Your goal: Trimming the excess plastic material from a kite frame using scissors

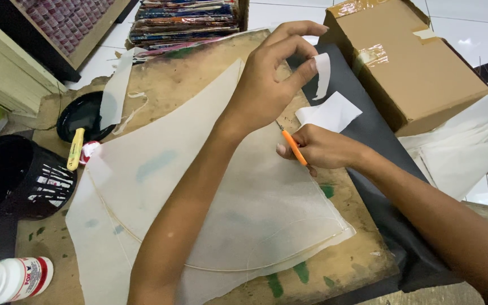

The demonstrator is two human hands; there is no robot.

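My left hand [272, 79] is raised over the board, its thumb and finger pinching a small white paper strip [322, 74]. My right hand [318, 148] rests on the board's right side and grips orange-handled scissors [293, 147]. Under both arms lies a large sheet of thin translucent paper [210, 209] with a thin curved stick along its lower edge. A cut white paper piece [330, 113] lies on a black sheet [368, 130] just beyond my right hand.
A worn wooden board [345, 265] carries the work. A taped cardboard box [408, 62] sits at the back right, white paper sheets [458, 147] beside it. Left: black basket [12, 175], black dish [80, 116] with yellow brush, glue bottle [9, 279]. Stacked coloured papers [184, 22] at the back.
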